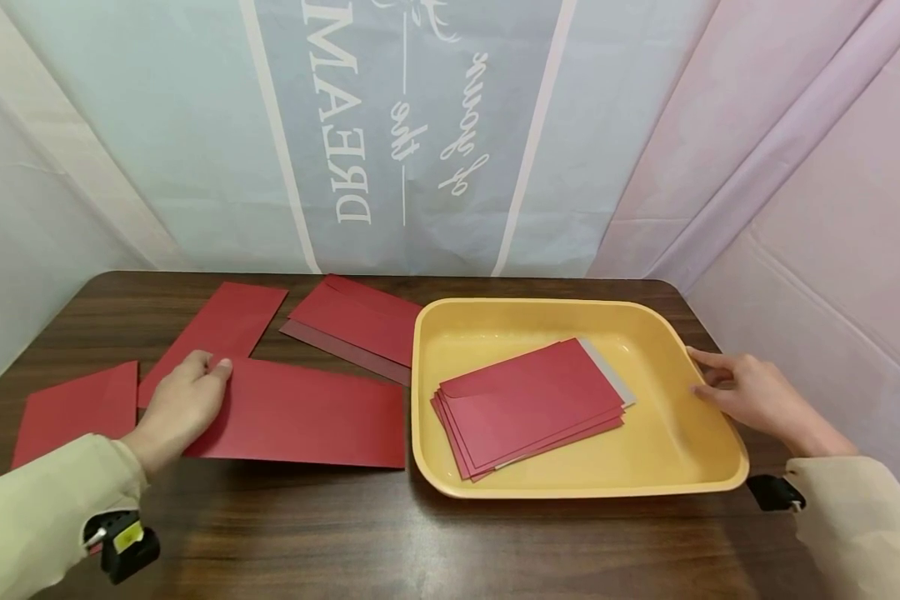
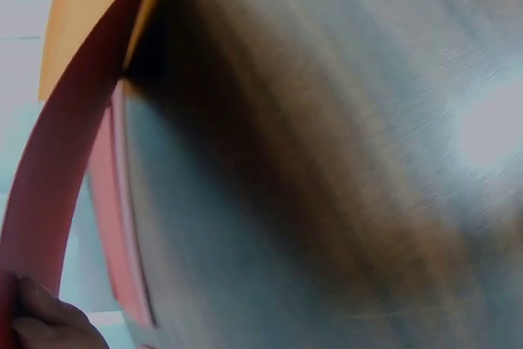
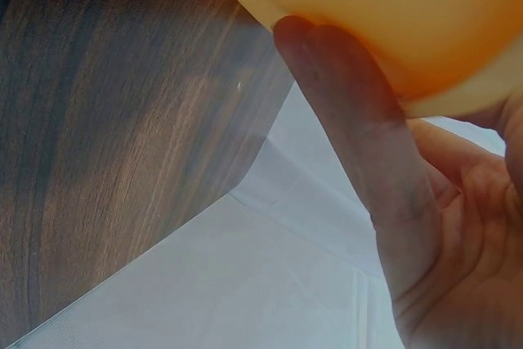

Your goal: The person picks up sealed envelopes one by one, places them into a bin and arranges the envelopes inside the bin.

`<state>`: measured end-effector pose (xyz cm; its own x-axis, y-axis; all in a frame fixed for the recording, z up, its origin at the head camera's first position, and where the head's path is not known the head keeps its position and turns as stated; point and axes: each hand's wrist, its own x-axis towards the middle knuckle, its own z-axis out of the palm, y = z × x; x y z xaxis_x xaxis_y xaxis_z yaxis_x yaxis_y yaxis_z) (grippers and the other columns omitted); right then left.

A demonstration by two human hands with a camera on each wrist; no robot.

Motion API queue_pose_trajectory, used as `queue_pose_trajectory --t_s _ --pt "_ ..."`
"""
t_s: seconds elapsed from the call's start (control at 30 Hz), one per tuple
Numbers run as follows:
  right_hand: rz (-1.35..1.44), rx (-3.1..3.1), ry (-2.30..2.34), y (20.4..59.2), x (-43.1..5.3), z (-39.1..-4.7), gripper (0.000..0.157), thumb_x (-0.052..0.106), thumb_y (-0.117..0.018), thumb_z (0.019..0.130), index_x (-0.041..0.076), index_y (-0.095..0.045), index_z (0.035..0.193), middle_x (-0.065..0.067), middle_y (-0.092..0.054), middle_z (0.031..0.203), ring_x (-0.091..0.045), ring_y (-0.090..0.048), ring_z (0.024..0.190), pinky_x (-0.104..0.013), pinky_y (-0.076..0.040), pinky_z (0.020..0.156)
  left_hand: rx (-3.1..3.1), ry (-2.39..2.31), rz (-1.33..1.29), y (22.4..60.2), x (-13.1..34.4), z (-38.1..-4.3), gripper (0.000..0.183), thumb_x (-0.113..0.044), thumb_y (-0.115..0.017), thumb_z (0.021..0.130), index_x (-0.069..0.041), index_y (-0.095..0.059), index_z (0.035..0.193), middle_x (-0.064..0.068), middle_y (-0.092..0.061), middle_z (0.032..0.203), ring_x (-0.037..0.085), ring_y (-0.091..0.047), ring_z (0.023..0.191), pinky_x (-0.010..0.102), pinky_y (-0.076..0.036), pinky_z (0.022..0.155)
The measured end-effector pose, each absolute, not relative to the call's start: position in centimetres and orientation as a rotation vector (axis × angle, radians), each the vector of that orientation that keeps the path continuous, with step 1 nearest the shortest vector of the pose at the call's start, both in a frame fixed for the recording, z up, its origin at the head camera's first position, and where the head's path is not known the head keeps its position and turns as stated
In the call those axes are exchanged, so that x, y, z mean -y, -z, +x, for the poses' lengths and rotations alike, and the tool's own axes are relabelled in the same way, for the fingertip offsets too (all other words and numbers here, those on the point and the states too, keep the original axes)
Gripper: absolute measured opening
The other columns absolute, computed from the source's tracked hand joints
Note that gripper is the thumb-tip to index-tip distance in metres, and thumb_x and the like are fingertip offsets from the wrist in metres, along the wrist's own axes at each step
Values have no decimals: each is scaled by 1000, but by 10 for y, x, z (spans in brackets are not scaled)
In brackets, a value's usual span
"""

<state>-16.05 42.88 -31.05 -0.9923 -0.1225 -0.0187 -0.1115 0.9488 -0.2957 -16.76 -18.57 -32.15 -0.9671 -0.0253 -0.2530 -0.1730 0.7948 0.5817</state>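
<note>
Left hand (image 1: 183, 408) pinches red envelope (image 1: 311, 417) by its left end, thumb on top; envelope sticks out to right of hand, above brown table (image 1: 307, 542). Loose envelope (image 1: 78, 404) left of same hand, narrow envelope (image 1: 228, 312) just past it. Right hand (image 1: 757, 392) grips yellow tray (image 1: 667, 442) by near side; red pile (image 1: 532, 404) inside, left of that hand.

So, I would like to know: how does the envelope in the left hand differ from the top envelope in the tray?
The held envelope is outside the tray; the top envelope lies inside it. The left hand covers part of the held envelope, while the top envelope is uncovered. In the head view, the held envelope's long edges dip rightward; the top envelope's rise. Both are red.
</note>
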Motion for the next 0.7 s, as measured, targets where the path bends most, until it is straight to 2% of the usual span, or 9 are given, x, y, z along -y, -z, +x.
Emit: queue_pose_trajectory --t_s 0.27,0.47,0.7 --pt "-216 -3105 425 310 -428 -160 53 13 -71 83 -11 -54 127 -8 -73 78 -26 -69 72 -31 -48 63 -2794 -932 -189 309 185 -173 61 -29 -18 104 22 -20 137 42 -32 132 54 -35 119 64 -32 98" --pt "-218 -3107 426 311 -429 -160 54 13 -72 82 -11 -54 127 -8 -73 77 -22 -68 70 -32 -49 62 -2819 -963 -216 302 189 -175 61 -30 -15 103 22 -18 137 41 -35 126 52 -38 114 60 -36 91" --pt "-220 -3110 422 310 -428 -159 53 13 -71 83 -11 -54 127 -7 -72 77 -23 -68 70 -31 -47 62 -2861 -1049 -279 295 190 -176 58 -28 -13 102 20 -23 132 38 -36 120 50 -37 111 58 -35 88"
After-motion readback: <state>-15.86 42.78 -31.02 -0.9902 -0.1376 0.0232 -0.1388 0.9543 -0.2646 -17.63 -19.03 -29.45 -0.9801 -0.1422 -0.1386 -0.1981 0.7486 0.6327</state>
